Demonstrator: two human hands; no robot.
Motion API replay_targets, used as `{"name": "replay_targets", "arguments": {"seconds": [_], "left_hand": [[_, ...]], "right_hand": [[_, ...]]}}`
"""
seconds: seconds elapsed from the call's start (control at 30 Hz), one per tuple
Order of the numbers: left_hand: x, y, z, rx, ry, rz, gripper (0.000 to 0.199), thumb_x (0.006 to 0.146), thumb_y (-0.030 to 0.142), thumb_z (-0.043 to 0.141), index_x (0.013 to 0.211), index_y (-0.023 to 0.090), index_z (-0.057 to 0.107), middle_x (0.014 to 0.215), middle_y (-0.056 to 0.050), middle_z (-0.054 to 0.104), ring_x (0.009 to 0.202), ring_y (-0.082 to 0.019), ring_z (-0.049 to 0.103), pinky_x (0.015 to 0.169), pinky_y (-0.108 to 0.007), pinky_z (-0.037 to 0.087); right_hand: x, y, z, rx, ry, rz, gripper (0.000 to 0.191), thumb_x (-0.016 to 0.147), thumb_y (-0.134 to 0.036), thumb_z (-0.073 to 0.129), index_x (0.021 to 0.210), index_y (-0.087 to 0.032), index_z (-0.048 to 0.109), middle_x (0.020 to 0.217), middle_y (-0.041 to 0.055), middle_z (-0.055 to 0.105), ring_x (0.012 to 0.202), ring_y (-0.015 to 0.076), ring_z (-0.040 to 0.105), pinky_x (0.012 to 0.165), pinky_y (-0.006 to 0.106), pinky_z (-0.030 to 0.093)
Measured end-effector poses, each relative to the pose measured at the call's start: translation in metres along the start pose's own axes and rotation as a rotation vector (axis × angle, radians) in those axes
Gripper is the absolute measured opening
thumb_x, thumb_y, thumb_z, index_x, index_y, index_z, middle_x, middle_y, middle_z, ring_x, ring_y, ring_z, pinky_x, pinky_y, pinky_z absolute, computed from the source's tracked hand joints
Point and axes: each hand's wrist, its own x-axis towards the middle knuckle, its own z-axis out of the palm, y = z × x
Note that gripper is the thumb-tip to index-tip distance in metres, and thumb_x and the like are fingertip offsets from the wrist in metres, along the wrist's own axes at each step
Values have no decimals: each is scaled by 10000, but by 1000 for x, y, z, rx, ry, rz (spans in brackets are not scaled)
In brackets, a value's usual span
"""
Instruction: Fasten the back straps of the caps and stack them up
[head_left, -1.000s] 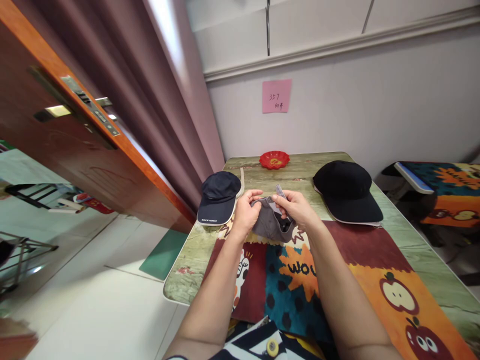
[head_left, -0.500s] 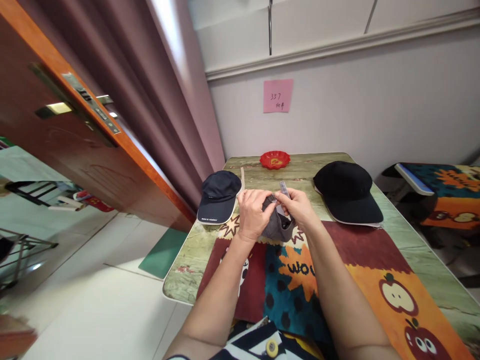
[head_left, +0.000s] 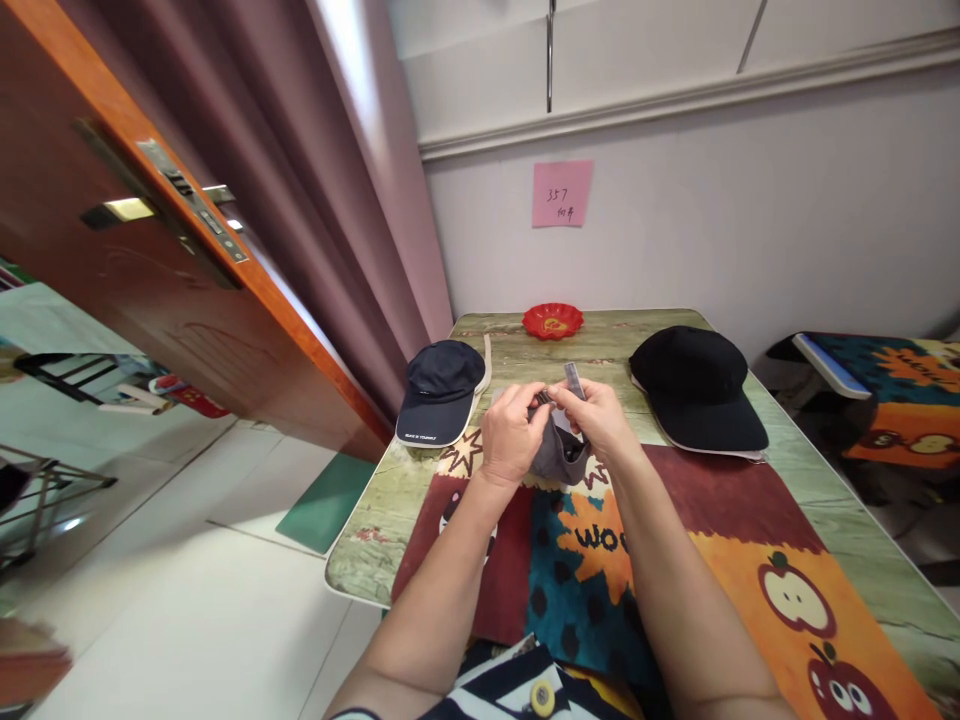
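A dark grey cap point(head_left: 556, 455) is between my hands over the patterned mat, its opening turned partly toward me. My left hand point(head_left: 514, 425) is closed on the cap's upper left edge. My right hand point(head_left: 589, 412) pinches the cap's edge near a small dark fastening, with thumb and finger close to my left fingertips. A grey strap end point(head_left: 574, 378) sticks up past my right fingers. To the left lies a navy cap point(head_left: 442, 385) with white lettering on its brim; on the right rests a black cap point(head_left: 694, 385).
A red scalloped dish point(head_left: 553, 321) stands at the table's back edge by the wall. The colourful mat point(head_left: 750, 500) covers the table's front. An open wooden door point(head_left: 135, 260) and curtain are on the left; another table point(head_left: 900, 380) stands at right.
The view has shifted slightly. My left fingers have moved a little at the cap's edge, so the small dark fastening shows more between my hands. Both hands still hold the cap.
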Motion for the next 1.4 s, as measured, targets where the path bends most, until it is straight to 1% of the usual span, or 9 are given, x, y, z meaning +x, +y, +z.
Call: {"name": "replay_targets", "arguments": {"seconds": [0.13,0.23,0.33,0.4,0.5,0.63,0.73,0.93,1.4], "left_hand": [[1,-4,-1,-131,4,-29,166,866,156,682,1018,193,736,843,-25,684,704,-135,606,692,-249,469],[3,-11,-2,-255,19,-96,186,827,161,712,1008,189,745,805,-12,675,662,-121,583,674,-245,470],[5,-17,-2,-415,41,-203,201,792,199,747,992,180,752,765,2,653,619,-107,557,638,-238,468],[6,-20,-2,-486,44,-241,208,781,229,759,982,177,758,757,5,648,608,-104,544,627,-238,467],[6,-20,-2,-535,32,-257,216,767,248,765,972,181,771,761,2,648,613,-103,547,620,-236,466],[6,-18,-2,-579,7,-276,228,752,268,775,964,184,789,777,-5,654,630,-105,568,611,-232,467],[5,-18,-1,-624,-8,-331,263,739,290,789,978,181,797,786,-11,675,634,-108,571,612,-234,467],[4,-18,0,-710,-36,-430,328,719,306,810,1015,165,805,859,-49,748,722,-144,646,705,-265,515],[4,-23,1,-832,-89,-472,341,704,286,823,1017,154,799,966,-84,789,841,-190,719,824,-310,574]], "right_hand": [[-1,-2,1,-2,-50,-23,444,710,-584,788,759,-163,655,572,-42,513,415,61,383,368,207,296],[-1,-3,1,46,-50,-41,516,825,-694,628,896,-183,629,628,-29,567,400,67,392,347,205,295],[0,-2,-2,32,6,-103,481,912,-700,493,938,-222,547,667,-22,615,382,80,401,326,212,300],[0,-2,-4,-23,-8,-124,420,914,-649,532,887,-230,524,664,-27,612,374,76,397,323,211,297],[0,-2,-5,-62,-97,-103,377,878,-581,619,811,-219,536,622,-38,573,377,66,391,338,203,285],[-1,-2,-2,-22,-155,-63,385,849,-573,650,775,-211,542,585,-43,554,388,64,393,361,201,297],[-1,-2,-2,15,-186,-29,399,837,-580,656,760,-208,537,578,-49,548,387,57,378,365,196,288],[-1,-1,-3,33,-232,20,413,824,-594,655,743,-208,531,571,-59,528,389,55,362,365,198,270],[-4,-3,-2,53,-307,58,373,833,-545,655,761,-204,521,546,-91,464,375,42,328,365,189,224]]}}
